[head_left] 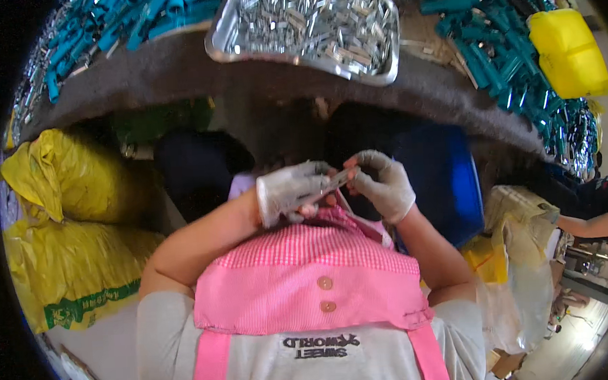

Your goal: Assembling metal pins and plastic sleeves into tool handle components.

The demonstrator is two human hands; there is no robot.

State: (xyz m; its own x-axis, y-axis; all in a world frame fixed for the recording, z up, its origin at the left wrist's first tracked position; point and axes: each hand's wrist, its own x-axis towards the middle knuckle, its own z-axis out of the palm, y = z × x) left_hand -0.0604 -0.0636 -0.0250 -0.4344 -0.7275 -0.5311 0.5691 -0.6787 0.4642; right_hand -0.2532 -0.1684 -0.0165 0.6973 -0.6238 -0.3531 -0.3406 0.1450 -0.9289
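Observation:
Above my lap, in front of a pink checked apron (309, 279), my two gloved hands meet. My left hand (294, 192) is closed with its fingers around a small, thin silvery metal piece (340, 180). The fingertips of my right hand (384, 187) pinch the same piece at its other end. Both gloves are pale, and the bare fingertips look darkened. The piece's exact kind is too small to tell, and my left fingers hide part of it. Beyond my hands, on the bench, stands a metal tray (392, 54) heaped with small silvery metal parts.
Teal tubular handles (475, 43) and other teal pieces (144, 23) lie piled on the dark bench (153, 70). A yellow container (570, 52) stands far right. Yellow sacks (77, 181) sit left, a blue barrel (448, 182) right. Another person's arm (588, 225) shows at right.

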